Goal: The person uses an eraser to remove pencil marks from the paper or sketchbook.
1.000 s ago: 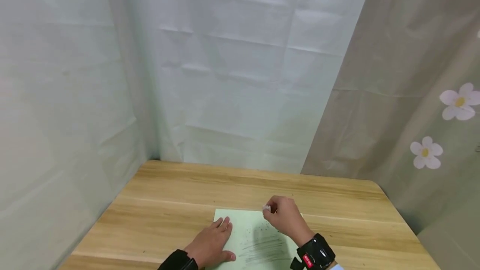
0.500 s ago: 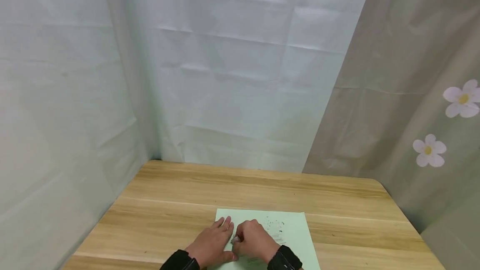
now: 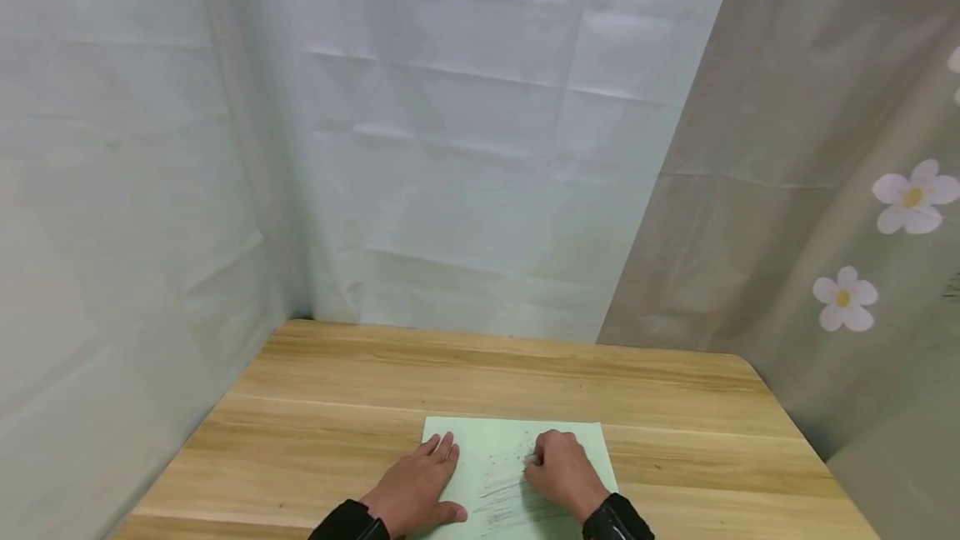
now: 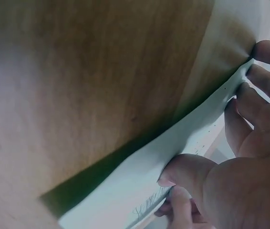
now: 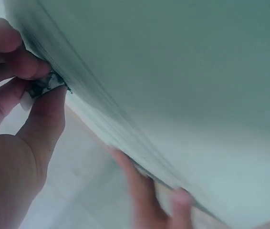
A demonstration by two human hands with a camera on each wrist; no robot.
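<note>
1. Left hand (image 3: 416,490) lies flat on the left edge of the green paper (image 3: 502,448), fingers straight and together, thumb spread toward the near side; it presses the sheet down and grips nothing.
2. Seen from the left wrist, the same hand (image 4: 249,143) has its fingertips along the paper's (image 4: 140,176) edge and its thumb resting on the sheet, with the wooden table (image 4: 87,81) beyond.
3. Right hand (image 3: 562,473) sits on the right half of the paper, fingers curled in, knuckles up.
4. From the right wrist, that hand (image 5: 20,109) pinches a small eraser (image 5: 44,85) between thumb and fingertips; the eraser is grey and dirty at its end and touches the paper (image 5: 182,95).
5. In the head view the eraser is hidden under the curled fingers, so only the fist shows there.
6. Grey pencil strokes (image 3: 502,498) cross the paper between the two hands, just left of the right hand and near the sheet's near edge.
7. Small dark specks (image 3: 510,461) lie scattered on the paper above those strokes.
8. The paper lies flat at the near middle of the table (image 3: 375,382), its far edge parallel to the table's far edge.
9. Both wrists wear dark sleeves (image 3: 348,523) at the near edge of the paper.
10. Pale creased sheets (image 3: 465,148) hang behind and to the left of the table; to the right of the table hangs a beige curtain (image 3: 787,190) with white flowers (image 3: 909,197).
</note>
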